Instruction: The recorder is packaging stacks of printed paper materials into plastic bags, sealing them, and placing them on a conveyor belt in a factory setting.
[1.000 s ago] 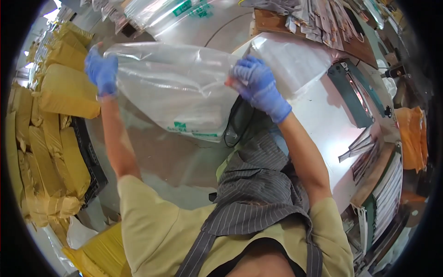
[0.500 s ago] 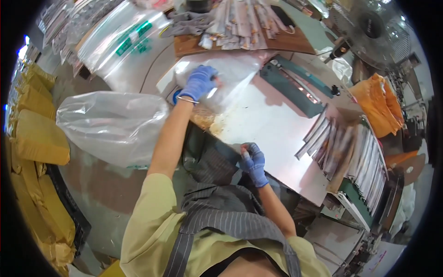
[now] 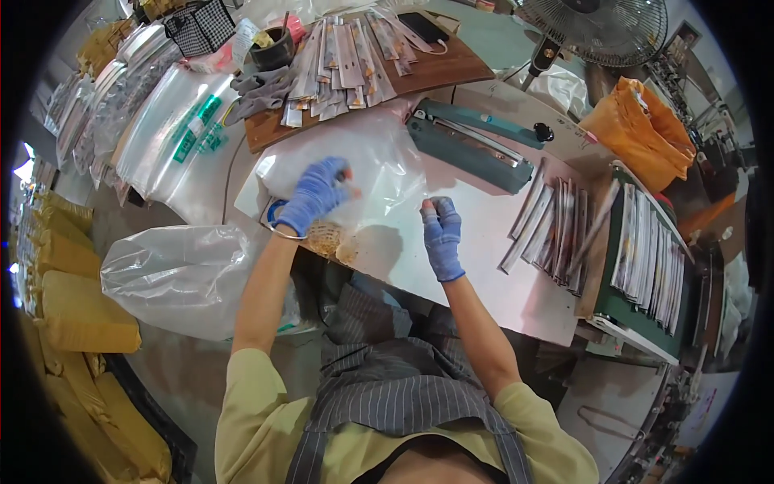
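Observation:
My left hand (image 3: 317, 195), in a blue glove with bare fingertips, reaches over a clear plastic bag (image 3: 383, 157) lying on the white worktable (image 3: 484, 230). Its fingers are apart, slightly blurred, and whether they touch the film I cannot tell. To the right, above the table's front part, my right hand (image 3: 443, 238) wears a similar glove. Its fingers are curled closed, hiding whatever is in them. Behind the hands sits a teal bar sealer (image 3: 472, 149). Several slim printed packets (image 3: 552, 230) lie right of my right hand.
At the back, a brown board (image 3: 451, 64) bears more packets (image 3: 343, 68) and a phone (image 3: 423, 28). A packet-filled tray (image 3: 605, 266) and orange sack (image 3: 641, 133) stand right, a fan (image 3: 597, 32) behind. A large clear bag (image 3: 181, 282) and yellow packages (image 3: 85, 310) lie left.
My right hand has moved forward over the table, still closed. My left hand has shifted slightly across the plastic bag, fingers more spread. The whole view has turned.

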The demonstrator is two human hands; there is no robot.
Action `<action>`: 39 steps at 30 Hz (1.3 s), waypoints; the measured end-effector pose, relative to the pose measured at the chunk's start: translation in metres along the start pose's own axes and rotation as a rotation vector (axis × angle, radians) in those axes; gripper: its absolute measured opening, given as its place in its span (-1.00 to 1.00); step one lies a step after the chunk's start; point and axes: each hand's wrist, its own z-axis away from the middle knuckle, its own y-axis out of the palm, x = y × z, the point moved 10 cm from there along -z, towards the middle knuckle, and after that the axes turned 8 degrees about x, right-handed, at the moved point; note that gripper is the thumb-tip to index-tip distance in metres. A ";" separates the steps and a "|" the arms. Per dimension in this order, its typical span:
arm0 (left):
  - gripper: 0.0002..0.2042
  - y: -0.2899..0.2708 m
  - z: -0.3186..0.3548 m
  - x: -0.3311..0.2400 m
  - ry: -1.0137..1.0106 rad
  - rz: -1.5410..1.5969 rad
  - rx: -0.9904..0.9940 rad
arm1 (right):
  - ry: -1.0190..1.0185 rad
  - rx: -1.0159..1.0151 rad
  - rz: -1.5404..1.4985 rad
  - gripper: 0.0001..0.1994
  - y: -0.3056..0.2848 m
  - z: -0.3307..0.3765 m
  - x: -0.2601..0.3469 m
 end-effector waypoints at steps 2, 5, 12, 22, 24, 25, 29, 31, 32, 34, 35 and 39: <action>-0.79 0.027 0.002 0.017 0.124 -0.144 0.085 | 0.097 0.060 -0.080 -0.87 0.015 0.014 -0.024; -0.80 0.016 0.003 0.016 0.218 -0.257 -0.181 | 0.187 0.083 -0.245 -0.81 0.033 0.024 -0.038; -0.85 0.017 -0.003 -0.004 0.081 -0.350 -0.297 | 0.217 0.252 -0.346 -0.59 0.091 0.010 -0.007; -0.87 -0.023 0.028 -0.063 0.314 -0.263 -0.354 | 0.373 0.397 -1.018 -0.55 0.108 -0.002 0.036; -0.85 -0.017 0.027 -0.069 0.336 -0.177 -0.297 | 0.342 0.319 -0.829 -0.66 0.106 0.001 0.039; -0.83 -0.011 0.025 -0.073 0.363 -0.092 -0.240 | 0.301 0.291 -0.725 -0.71 0.103 -0.004 0.030; -0.82 -0.003 0.016 -0.043 0.157 0.438 -0.222 | 0.277 0.179 -0.653 -0.84 0.087 -0.019 0.035; -0.81 0.001 0.011 -0.026 0.099 0.583 -0.244 | 0.262 0.122 -0.543 -0.88 0.077 -0.021 0.039; -0.81 0.000 0.010 -0.020 0.038 0.726 -0.264 | 0.261 0.122 -0.542 -0.88 0.077 -0.021 0.035; -0.78 -0.002 0.012 -0.031 0.028 0.804 -0.258 | 0.143 0.138 -0.330 -0.91 0.071 -0.019 0.034; -0.77 -0.005 0.017 -0.036 -0.045 0.548 -0.275 | 0.120 0.128 -0.282 -0.97 0.071 -0.015 0.041; -0.76 -0.008 0.021 -0.030 -0.175 0.285 -0.329 | -0.369 0.084 0.145 -0.93 0.078 -0.005 0.092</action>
